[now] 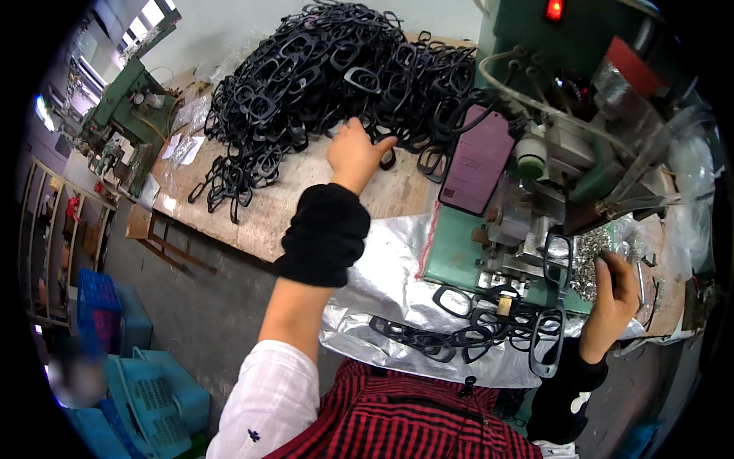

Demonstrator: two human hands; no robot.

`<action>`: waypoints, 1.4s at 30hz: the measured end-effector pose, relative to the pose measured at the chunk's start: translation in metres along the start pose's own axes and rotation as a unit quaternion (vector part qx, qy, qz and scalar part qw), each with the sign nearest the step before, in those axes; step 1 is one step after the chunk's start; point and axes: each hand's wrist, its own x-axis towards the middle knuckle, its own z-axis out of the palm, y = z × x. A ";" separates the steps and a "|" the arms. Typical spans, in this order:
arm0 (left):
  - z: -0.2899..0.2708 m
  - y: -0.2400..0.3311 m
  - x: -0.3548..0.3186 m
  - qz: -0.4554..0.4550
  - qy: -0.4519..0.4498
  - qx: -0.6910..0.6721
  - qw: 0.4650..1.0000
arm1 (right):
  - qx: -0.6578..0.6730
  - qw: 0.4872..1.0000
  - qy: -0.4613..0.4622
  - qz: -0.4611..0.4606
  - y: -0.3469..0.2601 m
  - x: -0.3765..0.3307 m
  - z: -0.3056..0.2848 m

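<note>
My left hand [354, 157] reaches to the front edge of a big heap of black eyeglass frames [306, 76], thumb spread to the right and nothing visibly held. To the right, my right hand [614, 306] is beside a pile of small shiny metal parts [590, 268]. Its fingers are bent together; whatever may be between them is too small to make out. Just left of it, an eyeglass frame [559, 262] stands tilted at the green machine's metal fixture [535, 249]. Below that, several more black frames [466, 338] lie on silver sheeting over my lap.
A phone [478, 161] leans against the machine [527, 30], which carries hoses and a red light. Another green machine [126, 115] stands at the far left of the wooden table [306, 183]. Blue plastic baskets [149, 390] are on the floor at lower left.
</note>
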 end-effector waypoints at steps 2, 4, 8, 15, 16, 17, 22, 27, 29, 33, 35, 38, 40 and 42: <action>0.013 0.005 0.010 -0.080 -0.038 -0.045 0.995 | 0.066 0.997 -0.028 -0.026 -0.025 0.012 0.027; 0.015 0.002 0.018 -0.100 -0.046 -0.076 0.991 | 0.125 0.991 -0.042 -0.033 -0.034 0.018 0.046; 0.000 -0.014 0.014 -0.104 -0.094 -0.092 0.986 | 0.200 0.980 -0.011 0.003 -0.028 0.010 0.061; -0.044 -0.067 -0.026 0.125 -0.013 -0.065 0.990 | 0.312 0.949 -0.026 0.048 -0.066 0.012 0.067; -0.056 -0.063 -0.033 0.154 0.042 -0.077 0.984 | 0.325 0.944 -0.020 0.045 -0.063 0.010 0.071; -0.069 -0.040 -0.039 0.183 0.064 -0.120 0.974 | 0.329 0.943 -0.004 0.041 -0.058 0.009 0.071; -0.160 0.074 -0.106 0.121 0.033 -0.592 0.796 | 0.338 0.939 -0.016 0.060 -0.059 0.019 0.064; -0.176 0.152 -0.103 0.436 0.067 -0.547 0.712 | 0.342 0.932 -0.058 0.107 -0.061 0.017 0.061; -0.165 0.164 -0.094 0.448 0.091 -0.514 0.726 | 0.369 0.923 -0.057 0.094 -0.069 0.015 0.065; -0.157 0.176 -0.096 0.392 0.078 -0.583 0.707 | 0.346 0.934 -0.046 0.080 -0.069 0.015 0.064; -0.159 0.176 -0.098 0.393 0.062 -0.587 0.705 | 0.371 0.918 -0.046 0.131 -0.080 0.016 0.057; -0.156 0.159 -0.106 0.479 0.017 -0.512 0.712 | 0.383 0.909 -0.100 0.130 -0.099 -0.002 0.034; -0.143 0.145 -0.120 0.546 -0.026 -0.427 0.720 | 0.299 0.938 -0.164 0.058 -0.090 -0.008 0.024; -0.126 0.144 -0.142 0.593 -0.026 -0.355 0.723 | 0.142 0.978 -0.148 0.030 -0.069 -0.004 0.010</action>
